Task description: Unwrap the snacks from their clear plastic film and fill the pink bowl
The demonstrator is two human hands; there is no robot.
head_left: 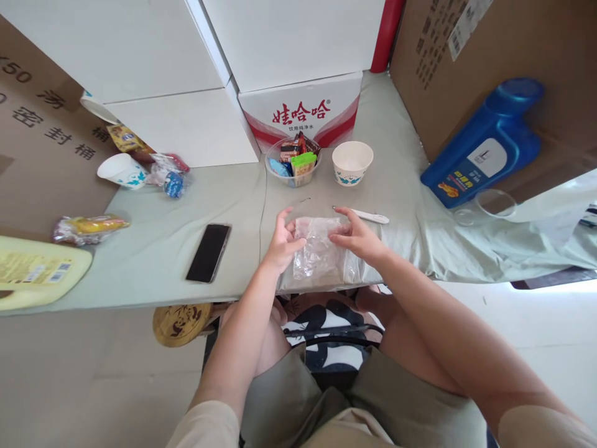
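A clear plastic bag (319,258) lies on the grey-green cloth of the table (153,255) near its front edge. My left hand (281,241) pinches the bag's upper left corner with thumb and fingers. My right hand (357,235) grips the bag's upper right edge, fingers curled over it. Just behind my right hand lies a thin white pen-like tool (368,216).
A clear bowl of snack packets (293,163) and a white paper bowl (352,162) stand behind the bag. A black phone (208,252) lies to the left. A blue jug (489,146) leans at right, a yellow jug (37,274) at left. A paper cup (120,170) and wrappers sit far left.
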